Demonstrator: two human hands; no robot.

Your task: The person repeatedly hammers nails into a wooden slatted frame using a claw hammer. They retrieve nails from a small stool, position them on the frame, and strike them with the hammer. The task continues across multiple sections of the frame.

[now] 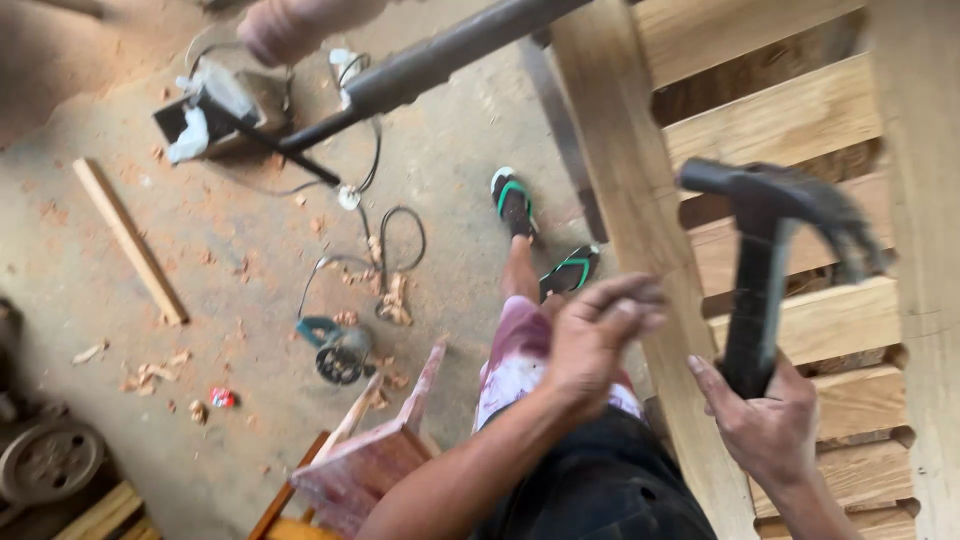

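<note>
My right hand (pixel 765 415) grips the dark handle of a claw hammer (pixel 765 215), whose black head is raised and blurred in front of the slatted wooden frame (pixel 800 120). My left hand (pixel 595 335) hovers against the frame's light wooden upright (pixel 625 170), fingers pinched together near its edge; whether anything small sits between them cannot be made out. Below the hands are my shorts and legs, with feet in green-strapped sandals (pixel 540 235) on the floor.
On the dusty concrete floor lie a wooden strip (pixel 130 240), wood chips, a power tool (pixel 335 350) with a looped cable, and a boxy machine (pixel 215 115). A dark metal bar (pixel 440 60) crosses the top. A small reddish wooden stool (pixel 370 455) stands near my leg.
</note>
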